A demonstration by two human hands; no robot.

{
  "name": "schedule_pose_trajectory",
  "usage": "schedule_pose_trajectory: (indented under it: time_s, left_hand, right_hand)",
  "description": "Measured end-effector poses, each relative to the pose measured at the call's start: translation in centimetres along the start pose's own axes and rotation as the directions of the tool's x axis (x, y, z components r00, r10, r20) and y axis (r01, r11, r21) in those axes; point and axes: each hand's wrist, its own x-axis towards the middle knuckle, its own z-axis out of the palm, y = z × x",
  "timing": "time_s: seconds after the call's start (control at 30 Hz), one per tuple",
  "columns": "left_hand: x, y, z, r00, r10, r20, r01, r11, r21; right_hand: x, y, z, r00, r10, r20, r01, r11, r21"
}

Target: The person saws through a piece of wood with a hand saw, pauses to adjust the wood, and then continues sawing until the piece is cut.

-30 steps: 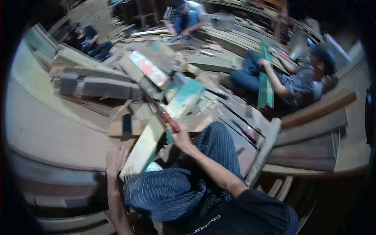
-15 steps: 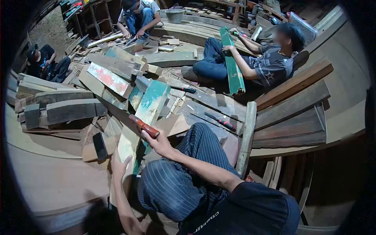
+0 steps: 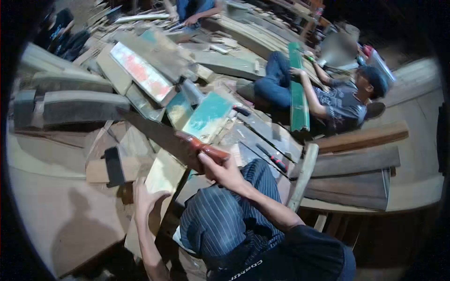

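My right hand [image 3: 225, 172] is closed around the reddish-brown wooden handle of a handsaw [image 3: 159, 138]. Its wide dark blade points up and left, lying across a long pale board [image 3: 165, 174] with green paint on its far end. My left hand [image 3: 146, 200] grips the near part of this board, fingers along its left edge and thumb over the top. The board slants from beside my knee up toward the wood pile. A dark phone-like slab [image 3: 114, 166] rests on a wood block [image 3: 95, 171] just left of the board.
Stacked timber [image 3: 84, 108] and a red-and-white painted block [image 3: 140, 70] lie ahead. Red-and-black handled tools [image 3: 273, 159] lie to the right. A person [image 3: 342, 93] sits at the right with a green beam [image 3: 299, 105]; others sit at the back.
The view has shifted, so the scene sits differently. My right hand with the saw is drawn back toward me and to the right; my left hand stays on the board.
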Motion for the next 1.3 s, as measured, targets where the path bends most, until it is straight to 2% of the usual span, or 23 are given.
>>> schedule_pose_trajectory:
  time_s: [0.07, 0.13, 0.17, 0.2, 0.27, 0.3, 0.4, 0.47, 0.53, 0.7, 0.73, 0.8, 0.83, 0.93, 1.0, 1.03, 1.1, 1.13, 1.17, 1.2, 1.3]
  left_hand:
    - [0.3, 4.1, -2.1, 0.988, -0.084, 0.131, 0.092, 0.994, -0.055]
    - [0.6, 2.9, -1.5, 0.999, -0.010, 0.043, 0.008, 0.999, 0.053]
    - [0.6, 2.9, -1.7, 0.988, -0.106, 0.108, 0.097, 0.991, 0.089]
    - [0.8, 2.8, -1.8, 0.993, -0.082, 0.084, 0.072, 0.991, 0.114]
    - [0.5, 1.2, -0.8, 0.997, -0.045, 0.066, 0.034, 0.985, 0.169]
    - [0.2, 1.0, -0.4, 0.997, -0.067, 0.048, 0.059, 0.987, 0.152]
    - [-1.1, 3.1, -0.6, 0.996, -0.060, -0.063, 0.073, 0.971, 0.227]
    - [-1.7, 2.7, -0.3, 0.972, 0.147, -0.185, -0.106, 0.971, 0.216]
    - [-2.1, 4.2, -1.1, 0.987, 0.086, -0.136, -0.065, 0.987, 0.147]
    - [-4.4, 7.5, -0.4, 0.959, 0.073, -0.275, 0.011, 0.956, 0.292]
    - [-4.6, 7.7, -0.3, 0.950, 0.107, -0.292, -0.013, 0.952, 0.305]
    - [-4.5, 8.4, -0.3, 0.922, 0.267, -0.282, -0.120, 0.887, 0.446]
    - [-4.3, 8.0, -0.3, 0.916, 0.288, -0.279, -0.143, 0.885, 0.444]
    - [-3.3, 7.8, -0.5, 0.879, 0.394, -0.268, -0.253, 0.863, 0.437]
    - [-3.5, 8.3, -1.1, 0.834, 0.487, -0.260, -0.350, 0.831, 0.433]
    - [-3.4, 8.5, -1.5, 0.906, 0.382, -0.183, -0.300, 0.884, 0.358]
    - [-3.5, 8.5, -2.4, 0.932, 0.346, -0.105, -0.301, 0.904, 0.304]
    - [-3.4, 8.4, -2.5, 0.942, 0.328, -0.065, -0.299, 0.914, 0.273]
    - [-3.3, 8.0, -2.2, 0.914, 0.395, -0.092, -0.353, 0.885, 0.303]
    - [-3.3, 8.2, -2.0, 0.928, 0.355, -0.113, -0.317, 0.912, 0.259]
    - [-3.5, 8.8, -1.5, 0.969, 0.190, -0.156, -0.167, 0.974, 0.152]
  right_hand:
    - [-0.1, -1.5, 0.7, 0.996, 0.064, -0.064, -0.064, 0.998, -0.007]
    - [-0.3, -1.4, 0.8, 0.994, 0.065, -0.085, -0.060, 0.996, 0.061]
    - [-0.1, 0.4, 0.3, 0.997, 0.008, -0.070, -0.001, 0.996, 0.091]
    - [-0.5, -0.5, 0.3, 0.998, 0.029, -0.059, -0.022, 0.992, 0.123]
    - [-0.5, 1.4, -0.3, 0.997, -0.009, -0.074, 0.018, 0.991, 0.129]
    - [-0.8, 1.4, -0.4, 0.995, -0.021, -0.098, 0.030, 0.996, 0.087]
    - [-1.8, 0.7, -0.9, 0.996, -0.048, -0.074, 0.060, 0.983, 0.171]
    - [-2.9, -1.2, -0.9, 0.999, -0.053, -0.004, 0.053, 0.978, 0.201]
    - [-3.8, -1.9, -1.3, 0.995, -0.098, 0.010, 0.097, 0.994, 0.053]
    - [-6.8, -2.7, -1.7, 0.966, -0.259, 0.003, 0.256, 0.955, -0.151]
    - [-7.5, -2.5, -2.3, 0.951, -0.308, 0.025, 0.305, 0.924, -0.229]
    - [-8.5, -2.5, -3.4, 0.912, -0.404, 0.074, 0.401, 0.836, -0.374]
    - [-9.2, -3.4, -3.6, 0.881, -0.463, 0.096, 0.455, 0.776, -0.436]
    - [-9.8, -3.9, -3.8, 0.866, -0.473, 0.164, 0.488, 0.724, -0.488]
    - [-9.8, -3.8, -3.8, 0.867, -0.479, 0.137, 0.479, 0.729, -0.489]
    - [-9.9, -4.1, -3.6, 0.879, -0.463, 0.111, 0.457, 0.755, -0.470]
    - [-10.5, -4.4, -3.8, 0.924, -0.377, 0.072, 0.368, 0.818, -0.443]
    - [-10.7, -4.9, -3.9, 0.913, -0.398, 0.094, 0.393, 0.789, -0.472]
    - [-10.9, -5.7, -4.0, 0.902, -0.417, 0.116, 0.415, 0.759, -0.501]
    - [-11.0, -6.0, -4.1, 0.890, -0.436, 0.137, 0.438, 0.727, -0.529]
    - [-10.7, -4.4, -4.5, 0.918, -0.391, 0.060, 0.366, 0.783, -0.504]
